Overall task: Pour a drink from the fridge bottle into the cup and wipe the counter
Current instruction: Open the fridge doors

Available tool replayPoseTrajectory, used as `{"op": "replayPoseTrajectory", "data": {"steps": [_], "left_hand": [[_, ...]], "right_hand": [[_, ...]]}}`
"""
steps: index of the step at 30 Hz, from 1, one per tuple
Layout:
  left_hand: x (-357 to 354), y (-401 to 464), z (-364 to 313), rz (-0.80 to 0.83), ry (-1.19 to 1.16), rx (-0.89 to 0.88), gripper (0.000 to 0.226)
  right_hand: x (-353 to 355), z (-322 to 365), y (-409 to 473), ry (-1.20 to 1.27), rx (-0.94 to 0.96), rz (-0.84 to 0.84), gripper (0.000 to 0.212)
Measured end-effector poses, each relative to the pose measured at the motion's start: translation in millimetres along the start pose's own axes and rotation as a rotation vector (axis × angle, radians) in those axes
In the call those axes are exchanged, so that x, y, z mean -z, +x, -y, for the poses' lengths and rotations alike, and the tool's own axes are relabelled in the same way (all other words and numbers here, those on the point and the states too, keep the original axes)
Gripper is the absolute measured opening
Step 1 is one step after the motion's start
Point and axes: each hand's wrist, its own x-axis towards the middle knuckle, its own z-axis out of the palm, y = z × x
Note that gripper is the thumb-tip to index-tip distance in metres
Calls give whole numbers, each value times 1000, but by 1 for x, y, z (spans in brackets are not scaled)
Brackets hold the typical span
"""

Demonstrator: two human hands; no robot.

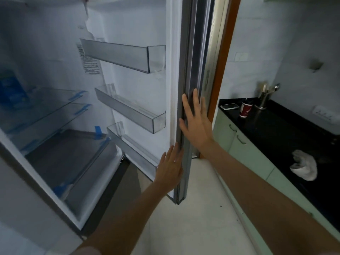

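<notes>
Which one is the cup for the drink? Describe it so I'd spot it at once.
Look right of the open fridge door to the black counter. At its far end stands the cup, between a white phone and a steel utensil holder; it alone is red.

Open fridge [55, 126] left, counter [287, 137] right, cup [245, 109] and cloth [304, 165] on it

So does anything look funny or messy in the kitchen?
A little. The white cloth lies crumpled in a heap on the black counter, not folded. Blue tape strips are stuck on the fridge's glass shelves, and the door bins look empty. No bottle shows. Nothing looks spilled or broken.
</notes>
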Motion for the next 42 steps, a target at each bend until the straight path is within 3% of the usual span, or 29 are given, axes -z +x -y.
{"op": "replayPoseTrajectory", "data": {"steps": [9,16,26,33,42], "left_hand": [[-43,80,-6,24,-36,-68,71],[-79,150,-15,-4,-42,-59,87],[-131,242,-11,4,39,-4,87],[-163,302,-5,-33,59,90,75],[-195,367,8,7,212,219,85]], "right_hand": [[-31,-71,28,-2,-52,-17,70],[-68,-123,67,35,-68,-52,72],[-113,-192,124,110,-119,71,77],[-160,-243,166,188,-40,86,84],[-214,-292,215,341,140,-19,78]]}}
